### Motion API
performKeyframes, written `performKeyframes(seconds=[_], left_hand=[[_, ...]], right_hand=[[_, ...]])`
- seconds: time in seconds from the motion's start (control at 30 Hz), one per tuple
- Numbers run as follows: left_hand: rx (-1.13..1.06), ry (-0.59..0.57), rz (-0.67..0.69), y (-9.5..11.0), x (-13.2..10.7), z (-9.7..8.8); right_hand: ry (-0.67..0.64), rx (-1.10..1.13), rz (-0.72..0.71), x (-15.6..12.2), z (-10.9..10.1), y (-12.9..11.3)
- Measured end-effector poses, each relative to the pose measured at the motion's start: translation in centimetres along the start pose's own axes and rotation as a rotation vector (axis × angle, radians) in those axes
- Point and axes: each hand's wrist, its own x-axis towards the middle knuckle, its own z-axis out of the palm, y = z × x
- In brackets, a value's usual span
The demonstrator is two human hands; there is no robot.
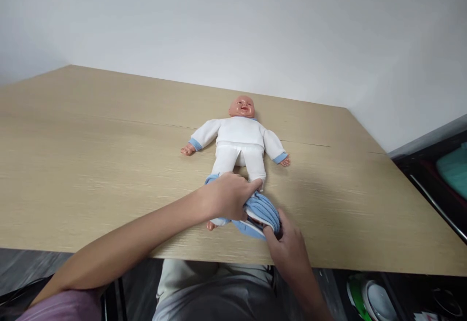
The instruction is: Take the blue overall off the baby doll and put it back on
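A baby doll point(239, 138) in a white suit with blue cuffs lies on its back on the wooden table point(91, 165), head toward the wall. My left hand point(228, 197) is closed around the doll's lower legs, thumb over the white trouser leg. My right hand point(286, 243) pinches a bunched blue and white garment point(260, 211) at the doll's feet, near the table's front edge. One bare doll foot point(210, 225) pokes out below my left hand.
A white wall stands behind the table. To the right, past the table's edge, are dark furniture with a teal object point(454, 170) and a metal rail. A green and white item point(370, 297) lies on the floor at lower right.
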Motion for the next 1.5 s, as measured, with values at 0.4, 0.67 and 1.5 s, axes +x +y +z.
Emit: performKeyframes(seconds=[0.4, 0.67, 1.5], left_hand=[[-0.336, 0.108, 0.101, -2.2, -1.1, 2.1], [-0.795, 0.353, 0.105, -3.1, -1.7, 4.0], [-0.462, 0.502, 0.338, -10.7, -1.8, 3.2]], right_hand=[[-0.132, 0.418, 0.057, -0.3, 0.7, -0.6], [-0.114, 0.694, -0.071, 2.0, 0.1, -1.8], [-0.686, 0.504, -0.516, 15.5, -5.5, -2.4]])
